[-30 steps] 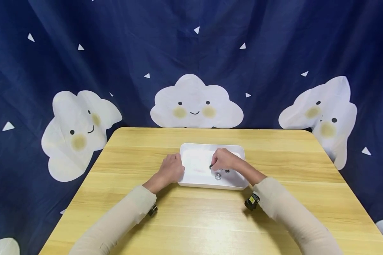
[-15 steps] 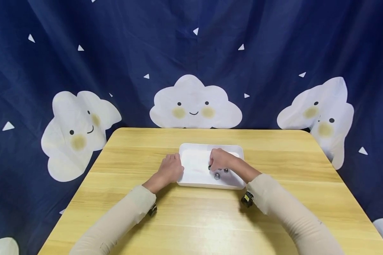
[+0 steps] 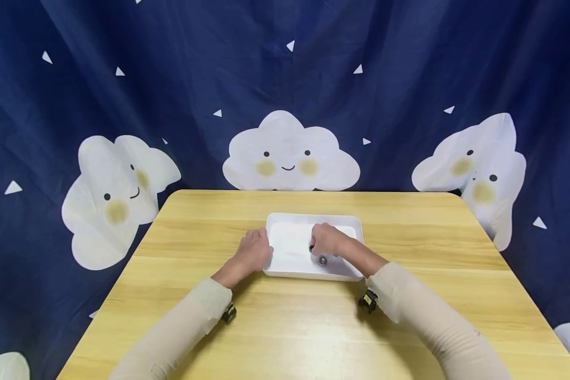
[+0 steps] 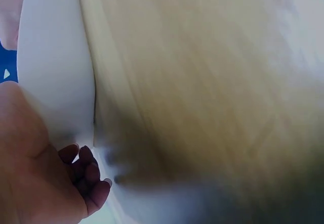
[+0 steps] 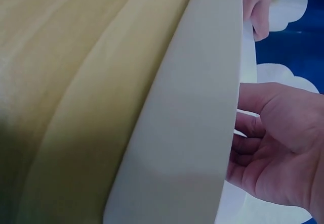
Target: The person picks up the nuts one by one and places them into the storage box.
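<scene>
A shallow white tray (image 3: 290, 274) sits on the wooden table. My left hand (image 3: 255, 250) grips its left end, fingers curled at the rim; the left wrist view shows these curled fingers (image 4: 91, 176) beside the white wall. Inside the tray, my right hand (image 3: 326, 239) pinches a small dark metal nut (image 3: 311, 248) at its fingertips, mostly covered by the fingers. Just below that hand lies a silver nut (image 3: 323, 260) on the tray floor. Another small metal piece (image 3: 335, 255) peeks out under the right wrist. The right wrist view hides the fingertips behind the tray wall.
The light wooden table (image 3: 294, 327) extends around the tray on all sides. Behind its far edge hangs a dark blue curtain (image 3: 195, 63) with white clouds. A small black device (image 3: 368, 301) is strapped under the right sleeve; another (image 3: 228, 314) is under the left.
My right hand has lowered slightly over the nuts and now covers more of the piece under the wrist. The left hand keeps its hold on the tray's end.
</scene>
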Action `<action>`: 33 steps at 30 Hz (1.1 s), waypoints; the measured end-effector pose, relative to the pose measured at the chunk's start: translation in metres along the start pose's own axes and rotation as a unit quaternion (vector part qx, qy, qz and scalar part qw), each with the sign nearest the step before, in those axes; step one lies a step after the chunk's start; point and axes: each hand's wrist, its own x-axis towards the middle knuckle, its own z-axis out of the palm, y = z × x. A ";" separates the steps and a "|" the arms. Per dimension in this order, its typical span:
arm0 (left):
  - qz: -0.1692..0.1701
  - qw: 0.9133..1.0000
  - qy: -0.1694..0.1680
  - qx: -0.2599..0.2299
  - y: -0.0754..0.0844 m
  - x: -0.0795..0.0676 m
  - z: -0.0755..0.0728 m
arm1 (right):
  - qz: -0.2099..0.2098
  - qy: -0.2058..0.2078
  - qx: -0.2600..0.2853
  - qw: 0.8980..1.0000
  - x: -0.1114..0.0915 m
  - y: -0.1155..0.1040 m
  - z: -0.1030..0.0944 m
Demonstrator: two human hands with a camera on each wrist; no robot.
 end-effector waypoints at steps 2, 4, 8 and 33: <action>0.000 1.000 0.001 -0.016 -0.001 0.001 0.000 | 0.008 0.004 0.003 1.000 -0.002 -0.001 0.001; 0.002 1.000 0.003 -0.028 -0.003 0.001 0.000 | 0.012 0.008 0.003 1.000 -0.004 -0.001 0.002; 0.007 0.999 0.009 -0.053 -0.006 0.000 0.000 | 0.010 0.011 -0.006 1.000 -0.007 -0.002 0.003; 0.023 0.999 -0.015 -0.030 -0.021 -0.006 -0.026 | -0.093 0.102 -0.057 0.989 -0.041 0.010 -0.020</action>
